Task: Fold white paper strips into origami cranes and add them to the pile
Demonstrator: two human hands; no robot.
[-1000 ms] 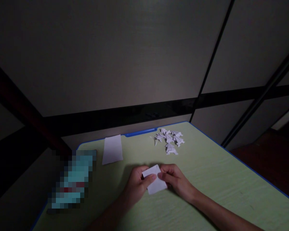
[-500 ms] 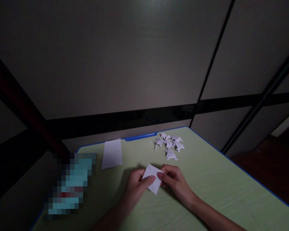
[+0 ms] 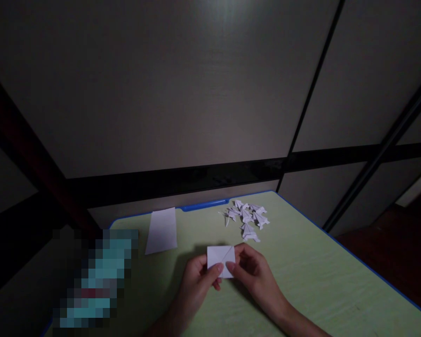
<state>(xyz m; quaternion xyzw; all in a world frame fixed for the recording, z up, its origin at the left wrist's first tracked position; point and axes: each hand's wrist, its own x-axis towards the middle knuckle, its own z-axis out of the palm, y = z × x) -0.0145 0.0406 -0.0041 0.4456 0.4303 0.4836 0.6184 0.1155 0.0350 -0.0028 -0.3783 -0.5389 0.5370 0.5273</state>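
A small folded square of white paper (image 3: 220,255) is held up between both hands above the green table. Crease lines run across its face. My left hand (image 3: 199,278) pinches its lower left part, thumb on the front and fingers behind. On the other side, my right hand (image 3: 253,269) grips the lower right part, its thumb also pressed on the front. Beyond the hands lie several folded white paper figures (image 3: 247,231) in a loose cluster, shaped like origami frogs.
A stack or sheet of white paper (image 3: 162,231) lies at the back left of the green table (image 3: 323,281). A blurred-out turquoise object (image 3: 98,281) rests along the left edge. Behind the blue table rim stands a panelled cabinet wall (image 3: 182,93).
The folded paper has turned from a diamond position to one with level edges. Both hands have shifted with it, thumbs now near the lower edge. The view has tilted up slightly.
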